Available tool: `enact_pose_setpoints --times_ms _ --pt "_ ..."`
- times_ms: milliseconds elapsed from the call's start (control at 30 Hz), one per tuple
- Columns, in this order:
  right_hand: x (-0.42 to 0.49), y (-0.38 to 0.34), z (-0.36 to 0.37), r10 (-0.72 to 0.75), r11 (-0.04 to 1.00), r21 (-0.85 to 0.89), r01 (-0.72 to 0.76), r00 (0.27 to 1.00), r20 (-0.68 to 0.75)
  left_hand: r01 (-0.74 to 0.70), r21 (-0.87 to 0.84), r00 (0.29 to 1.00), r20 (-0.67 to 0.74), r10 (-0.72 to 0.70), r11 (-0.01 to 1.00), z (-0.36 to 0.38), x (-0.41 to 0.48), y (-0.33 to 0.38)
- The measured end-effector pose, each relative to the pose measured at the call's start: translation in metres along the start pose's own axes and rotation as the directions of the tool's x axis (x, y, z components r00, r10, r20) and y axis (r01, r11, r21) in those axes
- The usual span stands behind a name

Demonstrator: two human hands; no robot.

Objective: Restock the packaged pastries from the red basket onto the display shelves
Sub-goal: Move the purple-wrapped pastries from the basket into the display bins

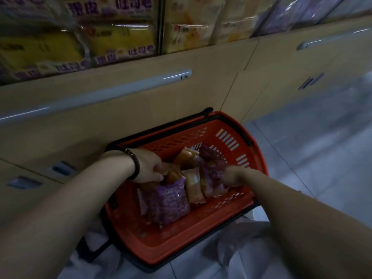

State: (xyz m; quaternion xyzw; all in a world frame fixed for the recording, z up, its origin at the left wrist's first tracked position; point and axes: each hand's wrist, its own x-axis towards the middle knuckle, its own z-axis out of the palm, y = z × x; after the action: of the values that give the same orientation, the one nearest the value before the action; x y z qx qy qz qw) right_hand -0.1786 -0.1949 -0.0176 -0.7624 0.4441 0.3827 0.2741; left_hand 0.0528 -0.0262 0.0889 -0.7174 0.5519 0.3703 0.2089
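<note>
A red plastic basket (227, 137) with black handles sits on the floor against the cabinet base. Several packaged pastries lie inside: a purple pack (171, 202) at the near left, orange packs (194, 188) in the middle, more purple ones (211, 168) at the right. My left hand (149, 166), with a dark bead bracelet on the wrist, reaches into the basket and its fingers close on an orange pack (174, 175). My right hand (234, 176) is in the basket's right side, fingers curled on a purple pack. The display shelf (120, 37) above holds yellow and purple packs.
Beige cabinet doors (100, 121) with long silver handles run below the shelf, left to upper right. Grey tiled floor (312, 148) lies open to the right of the basket. Crumpled clear plastic (241, 244) lies near my legs at the bottom.
</note>
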Motion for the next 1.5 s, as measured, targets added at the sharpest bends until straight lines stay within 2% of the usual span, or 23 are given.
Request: enact_pose_setpoints --times_ms 133,267,400,500,600,700,800,900,1000,1067,1167,1267,1333,1433,1467,1500 --pt "0.052 0.004 0.026 -0.092 0.992 -0.085 0.094 0.996 0.021 -0.019 -0.011 1.0 -0.01 0.018 1.0 -0.001 0.006 0.005" --pt "0.054 0.001 0.029 -0.075 0.993 -0.075 0.09 0.981 0.182 -0.028 -0.029 1.0 0.008 0.029 0.999 -0.003 0.002 0.005" --pt "0.045 0.0 0.022 -0.063 0.984 -0.163 0.067 0.998 0.028 -0.043 -0.032 0.999 -0.033 0.042 0.999 -0.008 -0.001 0.0" --pt "0.042 -0.002 0.021 -0.056 0.989 -0.135 0.06 0.998 0.034 -0.043 -0.054 0.997 -0.07 0.039 0.998 -0.009 -0.003 -0.009" --pt "0.035 -0.008 0.016 -0.072 0.994 -0.095 0.062 0.992 -0.107 -0.035 -0.049 0.998 -0.045 0.033 0.998 -0.009 -0.009 -0.014" --pt "0.016 -0.01 -0.001 -0.087 0.987 -0.157 0.035 0.938 -0.336 -0.019 -0.041 0.999 -0.034 0.018 0.999 -0.01 -0.015 -0.018" --pt "0.002 -0.007 -0.017 -0.055 0.99 -0.142 -0.014 0.881 -0.469 -0.01 -0.016 0.999 -0.043 0.009 1.0 -0.012 -0.017 -0.022" --pt "-0.015 -0.016 -0.03 -0.136 0.982 -0.186 0.045 0.848 -0.513 -0.007 -0.004 0.999 -0.04 0.007 1.0 -0.012 -0.021 -0.023" --pt "-0.043 -0.029 -0.051 -0.212 0.97 -0.004 0.243 0.838 -0.503 -0.01 -0.036 0.998 -0.064 0.008 0.999 -0.011 -0.022 -0.026" --pt "-0.071 -0.04 -0.066 -0.252 0.914 0.155 0.375 0.824 -0.507 -0.019 -0.113 0.993 -0.118 0.005 0.993 -0.008 -0.02 -0.031" --pt "-0.122 -0.057 -0.087 -0.381 0.815 0.261 0.517 0.818 -0.431 -0.091 -0.257 0.973 -0.228 0.031 0.962 -0.002 -0.017 -0.037" --pt "-0.15 -0.072 -0.095 -0.47 0.746 0.32 0.585 0.802 -0.37 -0.261 -0.399 0.931 -0.345 0.12 0.879 0.001 -0.02 -0.033" --pt "-0.149 -0.082 -0.087 -0.499 0.667 0.427 0.611 0.791 -0.354 -0.379 -0.461 0.894 -0.407 0.189 0.802 0.001 -0.022 -0.029" --pt "-0.12 -0.09 -0.061 -0.45 0.408 0.697 0.59 0.794 -0.408 -0.428 -0.456 0.871 -0.438 0.222 0.78 0.001 -0.025 -0.033" --pt "-0.107 -0.09 -0.053 -0.377 0.315 0.784 0.535 0.829 -0.414 -0.407 -0.44 0.876 -0.438 0.205 0.8 0.002 -0.028 -0.036" --pt "-0.093 -0.089 -0.044 -0.297 0.277 0.832 0.481 0.866 -0.402 -0.38 -0.414 0.881 -0.436 0.186 0.827 0.001 -0.03 -0.039"
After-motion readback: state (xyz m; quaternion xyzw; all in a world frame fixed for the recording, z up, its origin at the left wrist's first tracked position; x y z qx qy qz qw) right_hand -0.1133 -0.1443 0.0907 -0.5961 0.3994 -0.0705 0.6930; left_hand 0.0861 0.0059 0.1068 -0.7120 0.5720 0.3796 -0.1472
